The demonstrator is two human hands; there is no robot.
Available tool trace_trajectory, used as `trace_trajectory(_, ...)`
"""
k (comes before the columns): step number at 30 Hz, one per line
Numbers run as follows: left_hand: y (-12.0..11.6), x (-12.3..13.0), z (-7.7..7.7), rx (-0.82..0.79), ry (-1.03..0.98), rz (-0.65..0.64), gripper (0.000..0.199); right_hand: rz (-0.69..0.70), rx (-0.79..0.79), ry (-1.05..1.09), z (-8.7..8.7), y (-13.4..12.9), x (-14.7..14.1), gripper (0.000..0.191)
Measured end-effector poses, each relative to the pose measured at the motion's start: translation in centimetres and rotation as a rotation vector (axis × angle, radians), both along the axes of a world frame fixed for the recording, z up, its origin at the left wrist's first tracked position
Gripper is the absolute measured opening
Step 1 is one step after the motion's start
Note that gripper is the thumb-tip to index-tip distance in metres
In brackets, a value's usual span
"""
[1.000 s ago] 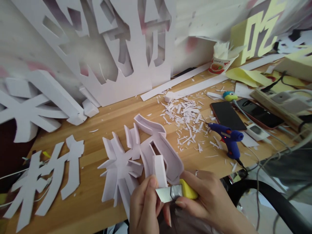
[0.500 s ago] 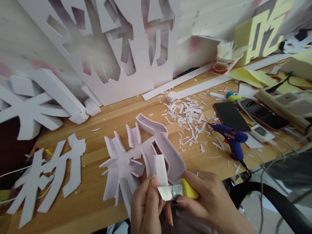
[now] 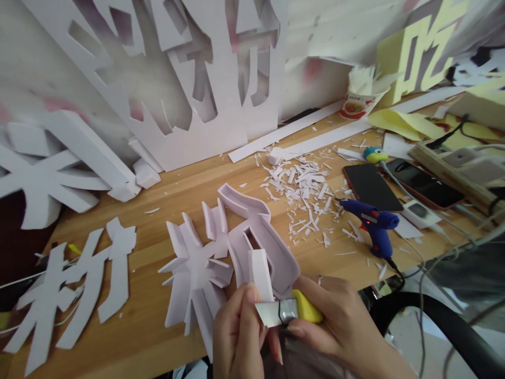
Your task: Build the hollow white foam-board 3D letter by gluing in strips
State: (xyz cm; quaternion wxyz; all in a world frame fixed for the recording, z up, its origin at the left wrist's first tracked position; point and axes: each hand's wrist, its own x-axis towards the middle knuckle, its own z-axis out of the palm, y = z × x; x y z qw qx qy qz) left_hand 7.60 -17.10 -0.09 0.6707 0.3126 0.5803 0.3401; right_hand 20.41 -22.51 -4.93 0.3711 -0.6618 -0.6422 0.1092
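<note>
My left hand point(image 3: 240, 331) is closed round the lower end of a short white foam strip point(image 3: 259, 271), which points up and away. In my right hand point(image 3: 335, 316) is a yellow-handled cutter point(image 3: 306, 308), its wide metal blade turned left against the strip's lower end by my left fingertips. Just beyond both hands lies a white foam character with raised side walls point(image 3: 199, 271), partly covered by the strip and my left hand. A flat white character point(image 3: 89, 279) rests at the left of the wooden table point(image 3: 158, 237).
White scraps point(image 3: 303, 181) are heaped mid-table. Right of them are a blue glue gun point(image 3: 373, 221), two phones point(image 3: 373, 187), cables and a power strip point(image 3: 461, 163). Behind stand a cut-out white board point(image 3: 221, 126) and a paper cup point(image 3: 361, 100). A black curved armrest point(image 3: 437, 326) is at lower right.
The view has shifted slightly, so the table items sit a little further left. Both hands keep their hold, with the blade still at the strip's lower end.
</note>
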Motion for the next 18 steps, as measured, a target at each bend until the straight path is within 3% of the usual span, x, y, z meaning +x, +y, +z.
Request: trace_trajectory(18, -0.39, 0.42, 0.13, 0.05, 0.004, 0.155, 0.06, -0.036, 0.054, -0.076, 0.25, 0.14, -0.24, 0.069)
